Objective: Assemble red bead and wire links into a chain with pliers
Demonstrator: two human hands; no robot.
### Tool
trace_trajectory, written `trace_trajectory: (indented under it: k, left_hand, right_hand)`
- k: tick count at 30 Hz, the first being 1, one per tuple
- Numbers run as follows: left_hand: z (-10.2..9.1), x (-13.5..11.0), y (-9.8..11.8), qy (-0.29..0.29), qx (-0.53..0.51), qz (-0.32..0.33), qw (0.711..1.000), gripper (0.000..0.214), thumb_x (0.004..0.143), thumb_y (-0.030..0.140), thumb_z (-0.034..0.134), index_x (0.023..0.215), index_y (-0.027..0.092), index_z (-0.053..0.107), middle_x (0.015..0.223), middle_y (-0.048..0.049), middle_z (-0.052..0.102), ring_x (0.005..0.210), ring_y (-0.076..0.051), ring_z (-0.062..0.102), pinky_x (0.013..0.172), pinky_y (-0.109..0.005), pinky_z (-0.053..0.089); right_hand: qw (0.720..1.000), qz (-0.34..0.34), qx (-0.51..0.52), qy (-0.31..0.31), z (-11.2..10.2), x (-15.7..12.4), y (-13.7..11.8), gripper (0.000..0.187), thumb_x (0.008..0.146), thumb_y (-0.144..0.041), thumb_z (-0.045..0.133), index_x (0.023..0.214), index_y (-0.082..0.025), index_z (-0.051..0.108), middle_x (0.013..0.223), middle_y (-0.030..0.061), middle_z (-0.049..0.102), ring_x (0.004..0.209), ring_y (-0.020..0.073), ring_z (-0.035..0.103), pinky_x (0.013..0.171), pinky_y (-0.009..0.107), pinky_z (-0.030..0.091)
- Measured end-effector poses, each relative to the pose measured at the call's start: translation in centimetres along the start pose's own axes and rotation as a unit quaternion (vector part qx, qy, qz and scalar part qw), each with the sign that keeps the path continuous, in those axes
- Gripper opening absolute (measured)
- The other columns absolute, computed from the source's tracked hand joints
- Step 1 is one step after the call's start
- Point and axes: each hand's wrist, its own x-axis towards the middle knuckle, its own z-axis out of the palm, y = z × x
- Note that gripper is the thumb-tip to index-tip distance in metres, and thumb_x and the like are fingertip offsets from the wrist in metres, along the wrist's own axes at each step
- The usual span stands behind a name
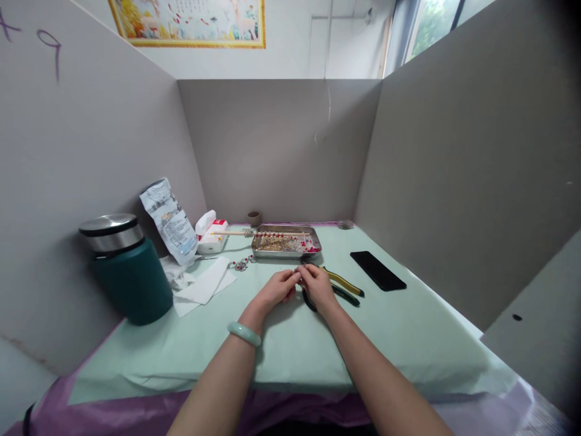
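Observation:
Both my hands meet over the pale green table cover [408, 339], just in front of a metal tray [259, 249] of small beads. My left hand [279, 287], with a jade bangle [244, 333] on the wrist, has its fingers pinched together on something too small to make out. My right hand [318, 284] is curled the same way, fingertips touching those of the left. Pliers with yellow and dark handles [345, 284] lie right behind my right hand. A thin stick strung with red beads [272, 234] rests across the tray.
A dark green flask with a steel lid [127, 266] stands at the left, beside a crumpled bag [170, 221], white paper sheets [204, 284] and a small white box [211, 236]. A black phone [377, 270] lies at the right. Grey partition walls enclose the table.

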Motion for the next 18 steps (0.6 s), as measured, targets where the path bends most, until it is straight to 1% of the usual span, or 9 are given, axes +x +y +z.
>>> trace_trajectory:
  k: [2,5,6,8,10,12,16,18]
  left_hand:
    - [0.0,-0.2,0.4,-0.008,-0.009,0.001,1.000,0.044,0.079,0.060,0.051,0.073,0.016,0.052,0.046,0.0058,0.045,0.036,-0.006,0.035,0.039,-0.021,0.026]
    - [0.1,-0.5,0.8,-0.019,-0.027,0.004,0.999,0.047,0.079,0.063,0.047,0.075,0.016,0.052,0.054,0.0021,0.052,0.039,-0.007,0.041,0.041,-0.022,0.030]
    - [0.1,-0.6,0.9,-0.018,-0.030,0.004,0.999,0.047,0.079,0.063,0.047,0.075,0.017,0.051,0.054,0.0025,0.051,0.039,-0.007,0.039,0.041,-0.022,0.029]
    - [0.1,-0.6,0.9,-0.011,-0.029,0.004,1.000,0.043,0.080,0.061,0.047,0.075,0.017,0.050,0.049,0.0058,0.043,0.036,-0.006,0.031,0.039,-0.021,0.023]
    - [0.2,-0.5,0.7,0.005,-0.019,0.007,1.000,0.039,0.080,0.056,0.049,0.075,0.017,0.051,0.046,0.0086,0.034,0.037,-0.005,0.023,0.039,-0.021,0.019]
    - [0.2,-0.2,0.5,0.026,-0.002,0.011,1.000,0.035,0.081,0.051,0.048,0.074,0.017,0.052,0.045,0.0090,0.031,0.038,-0.006,0.023,0.040,-0.022,0.019]
    - [0.0,0.5,-0.1,0.081,0.046,0.014,0.996,0.026,0.081,0.039,0.047,0.069,0.017,0.055,0.044,0.0069,0.036,0.042,-0.009,0.032,0.045,-0.022,0.026]
    - [-0.3,0.8,-0.3,0.119,0.072,0.011,0.990,0.025,0.081,0.035,0.046,0.067,0.017,0.057,0.046,0.0051,0.040,0.047,-0.011,0.039,0.049,-0.023,0.030]
  right_hand:
    - [1.000,0.012,0.012,-0.009,0.0,-0.2,-0.3,0.039,0.077,-0.055,0.056,0.070,-0.017,0.062,0.052,-0.0037,0.049,0.048,0.0114,0.043,0.045,0.023,0.032]
    - [0.999,0.022,0.022,-0.022,0.0,-0.4,-0.8,0.040,0.076,-0.056,0.056,0.073,-0.017,0.062,0.050,-0.0048,0.047,0.044,0.0105,0.040,0.043,0.022,0.029]
    - [0.999,0.022,0.022,-0.025,0.0,-0.4,-0.9,0.039,0.076,-0.056,0.057,0.075,-0.017,0.064,0.050,-0.0049,0.047,0.044,0.0104,0.039,0.042,0.022,0.029]
    - [0.999,0.020,0.019,-0.027,0.1,-0.4,-1.0,0.039,0.076,-0.055,0.058,0.078,-0.016,0.066,0.050,-0.0050,0.045,0.045,0.0104,0.038,0.042,0.022,0.027]
    - [1.000,0.014,0.011,-0.024,0.3,-0.4,-0.8,0.040,0.076,-0.054,0.057,0.080,-0.016,0.067,0.050,-0.0047,0.045,0.046,0.0106,0.038,0.041,0.022,0.027]
    - [1.000,0.006,-0.005,-0.018,0.4,-0.3,-0.5,0.040,0.077,-0.053,0.055,0.081,-0.015,0.067,0.052,-0.0037,0.048,0.047,0.0111,0.039,0.043,0.022,0.028]
    - [0.998,-0.017,-0.061,0.002,0.5,0.0,0.2,0.041,0.080,-0.051,0.052,0.083,-0.014,0.069,0.056,-0.0005,0.054,0.052,0.0138,0.046,0.050,0.025,0.037]
    - [0.994,-0.034,-0.098,0.030,0.4,-0.1,0.2,0.039,0.079,-0.049,0.053,0.085,-0.014,0.070,0.064,0.0027,0.059,0.060,0.0170,0.051,0.058,0.028,0.042]
